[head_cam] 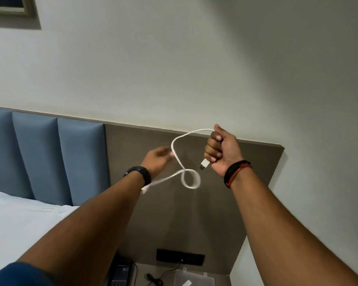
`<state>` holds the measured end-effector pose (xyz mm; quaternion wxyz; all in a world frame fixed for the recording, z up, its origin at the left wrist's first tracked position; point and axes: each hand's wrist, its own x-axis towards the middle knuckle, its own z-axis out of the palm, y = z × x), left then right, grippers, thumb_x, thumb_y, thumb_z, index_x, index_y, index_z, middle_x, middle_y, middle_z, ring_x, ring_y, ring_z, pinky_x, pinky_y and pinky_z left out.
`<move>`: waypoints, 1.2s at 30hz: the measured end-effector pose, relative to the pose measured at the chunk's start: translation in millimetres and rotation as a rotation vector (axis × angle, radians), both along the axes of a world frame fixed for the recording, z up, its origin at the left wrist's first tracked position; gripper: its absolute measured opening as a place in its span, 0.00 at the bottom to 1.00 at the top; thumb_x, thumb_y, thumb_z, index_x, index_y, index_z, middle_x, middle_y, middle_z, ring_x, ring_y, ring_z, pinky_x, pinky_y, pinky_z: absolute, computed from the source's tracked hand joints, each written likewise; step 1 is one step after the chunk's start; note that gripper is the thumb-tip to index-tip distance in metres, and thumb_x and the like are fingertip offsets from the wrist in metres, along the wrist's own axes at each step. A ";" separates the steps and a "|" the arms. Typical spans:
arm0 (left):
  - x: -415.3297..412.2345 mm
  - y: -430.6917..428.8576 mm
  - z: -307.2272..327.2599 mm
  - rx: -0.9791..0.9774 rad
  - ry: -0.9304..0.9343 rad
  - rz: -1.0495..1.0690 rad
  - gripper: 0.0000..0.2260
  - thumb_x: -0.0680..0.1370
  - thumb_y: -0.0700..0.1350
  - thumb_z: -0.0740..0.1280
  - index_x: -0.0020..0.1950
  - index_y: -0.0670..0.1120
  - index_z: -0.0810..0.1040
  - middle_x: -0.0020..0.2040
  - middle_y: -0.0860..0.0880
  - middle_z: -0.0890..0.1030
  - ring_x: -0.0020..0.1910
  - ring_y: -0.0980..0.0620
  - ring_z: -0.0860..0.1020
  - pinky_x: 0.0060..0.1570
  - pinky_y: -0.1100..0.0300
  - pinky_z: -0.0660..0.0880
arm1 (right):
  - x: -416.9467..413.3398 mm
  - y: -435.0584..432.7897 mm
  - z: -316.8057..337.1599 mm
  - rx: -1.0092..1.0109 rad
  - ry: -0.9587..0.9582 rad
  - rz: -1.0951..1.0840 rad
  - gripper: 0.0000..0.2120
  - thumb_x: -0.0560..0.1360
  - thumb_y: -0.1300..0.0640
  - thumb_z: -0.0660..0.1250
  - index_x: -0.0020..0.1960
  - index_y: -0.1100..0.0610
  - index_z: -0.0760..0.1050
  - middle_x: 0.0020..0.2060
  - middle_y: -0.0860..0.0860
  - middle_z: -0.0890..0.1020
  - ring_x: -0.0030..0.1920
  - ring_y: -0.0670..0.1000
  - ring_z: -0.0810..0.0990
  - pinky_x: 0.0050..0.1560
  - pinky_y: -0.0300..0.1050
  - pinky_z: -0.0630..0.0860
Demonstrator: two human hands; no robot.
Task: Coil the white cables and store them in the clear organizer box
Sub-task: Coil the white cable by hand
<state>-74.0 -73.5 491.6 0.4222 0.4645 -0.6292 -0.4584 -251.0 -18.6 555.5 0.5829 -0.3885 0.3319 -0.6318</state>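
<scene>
My right hand [219, 150] fists a white cable [189, 179], plug dangling; my blurred left hand [158, 159] touches its loop, grip unclear. The clear box [191, 278] sits below.

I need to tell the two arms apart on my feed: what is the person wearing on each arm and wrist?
The left wrist carries a black watch with a dark band. The right wrist has a black bracelet beside a red-orange thread band. Both forearms are bare; a dark blue sleeve shows only at the left arm's upper end. No rings are visible on the fingers.
</scene>
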 end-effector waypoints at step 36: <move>8.4 -8.9 1.4 -0.525 -0.817 0.050 0.11 0.79 0.50 0.56 0.41 0.56 0.75 0.32 0.58 0.75 0.39 0.56 0.72 0.50 0.52 0.62 | 10.6 -1.1 -48.4 0.158 1.230 0.115 0.28 0.77 0.37 0.54 0.27 0.54 0.66 0.16 0.45 0.66 0.18 0.46 0.62 0.25 0.40 0.60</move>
